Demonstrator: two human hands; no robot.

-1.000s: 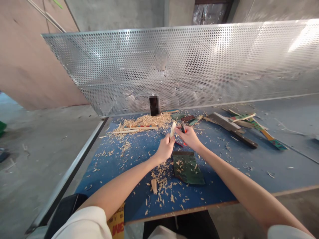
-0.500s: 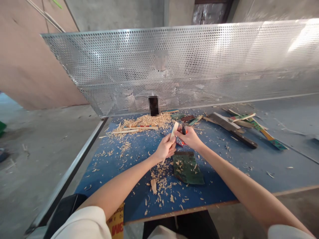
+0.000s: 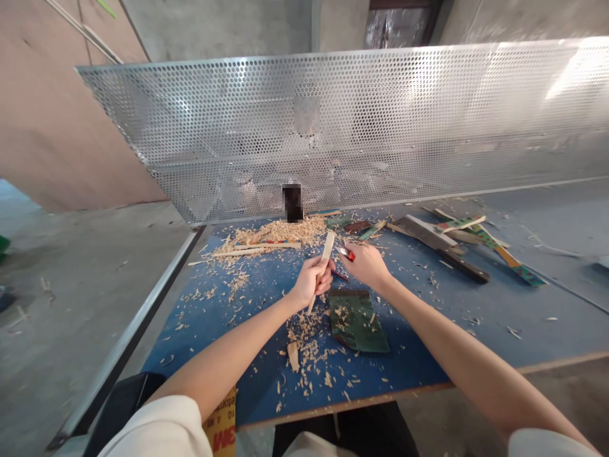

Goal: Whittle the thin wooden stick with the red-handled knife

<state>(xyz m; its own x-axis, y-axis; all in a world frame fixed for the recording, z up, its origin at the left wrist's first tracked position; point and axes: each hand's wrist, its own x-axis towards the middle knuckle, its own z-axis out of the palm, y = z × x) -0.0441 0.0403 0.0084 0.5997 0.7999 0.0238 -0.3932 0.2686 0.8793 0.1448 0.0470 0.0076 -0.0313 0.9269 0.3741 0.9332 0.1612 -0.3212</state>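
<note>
My left hand is closed around a pale flat wooden stick, which stands up tilted, its upper end above my fist and its lower end below. Close by on the right, my right hand grips a utility knife with a red body; its blade points toward the stick, with a small gap between them. Under the hands lies a dark green sheet sprinkled with wood shavings. A small wood chip rests among shavings nearer the table's front edge.
A heap of shavings with thin sticks lies at the back. On the right are a hand saw and painted wood strips. A perforated metal screen borders the back of the blue table. A yellow 3M box is at front left.
My right hand has turned and drawn slightly away from the stick, so the knife's blade now shows. My left hand and the stick have shifted slightly left, and the stick's broad face shows more.
</note>
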